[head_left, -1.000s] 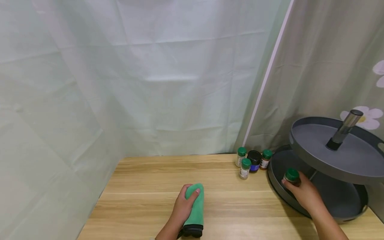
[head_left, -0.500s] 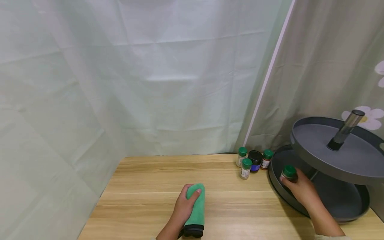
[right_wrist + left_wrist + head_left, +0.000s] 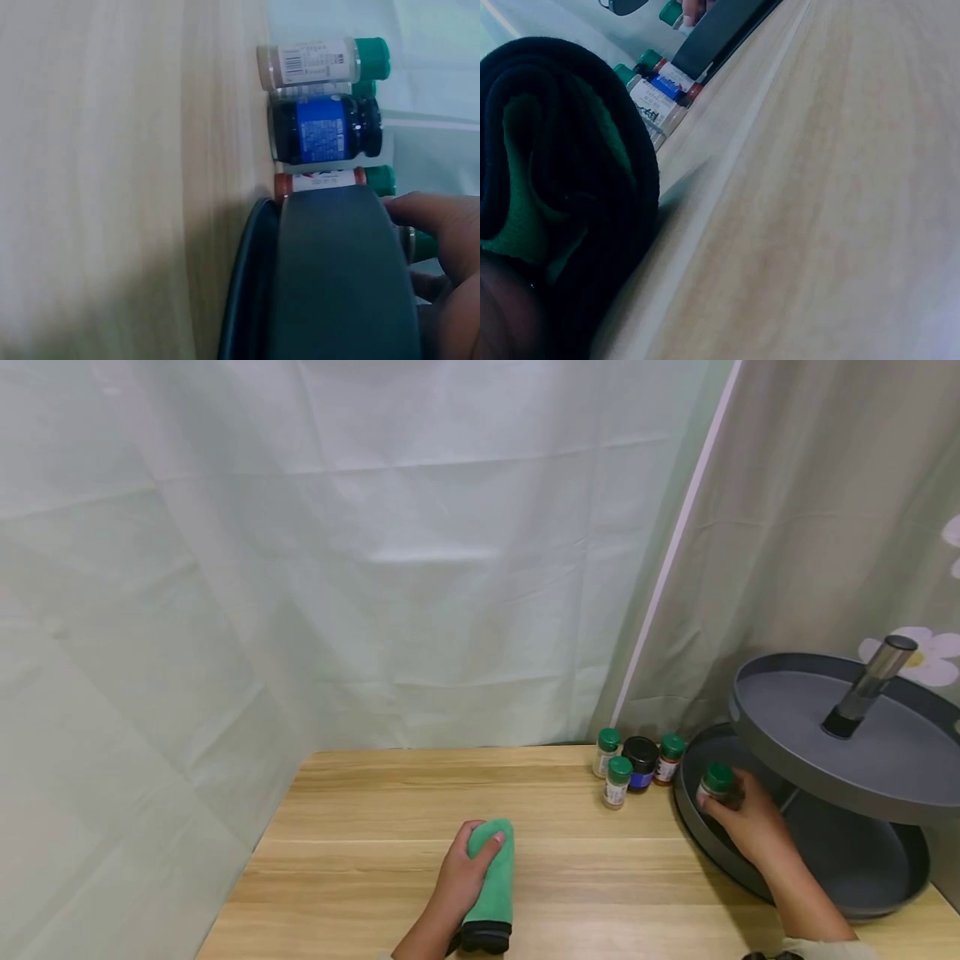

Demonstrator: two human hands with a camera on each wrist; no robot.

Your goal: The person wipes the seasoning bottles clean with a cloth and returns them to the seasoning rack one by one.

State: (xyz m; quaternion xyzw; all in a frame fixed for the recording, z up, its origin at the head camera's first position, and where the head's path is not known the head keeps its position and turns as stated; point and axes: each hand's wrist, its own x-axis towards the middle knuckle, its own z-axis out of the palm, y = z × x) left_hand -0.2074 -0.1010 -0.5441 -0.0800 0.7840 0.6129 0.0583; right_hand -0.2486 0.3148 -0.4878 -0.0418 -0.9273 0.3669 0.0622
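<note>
In the head view my left hand [image 3: 457, 883] grips a rolled green cloth [image 3: 495, 881] with black edging, resting on the wooden table. The roll's folded black-and-green end [image 3: 570, 165] fills the left side of the left wrist view. My right hand [image 3: 759, 831] holds a small green-capped spice jar [image 3: 717, 781] between thumb and fingers, upright over the left part of the lower tier [image 3: 847, 860] of a grey two-tier round tray. In the right wrist view the tier's wall [image 3: 341, 277] hides most of that jar, though its green cap [image 3: 425, 246] shows beside the fingers.
Left of the tray stand two pale green-capped jars [image 3: 615, 795], a black-lidded jar [image 3: 640, 760] with a blue label, and a reddish green-capped jar [image 3: 667, 760]. The upper tier [image 3: 795, 693] overhangs the lower one, around a metal post [image 3: 873, 681]. Curtains [image 3: 465, 568] hang behind the table.
My right hand has carried the spice jar a little left and farther back within the lower tier's outline. The left hand still holds the rolled cloth in the same place.
</note>
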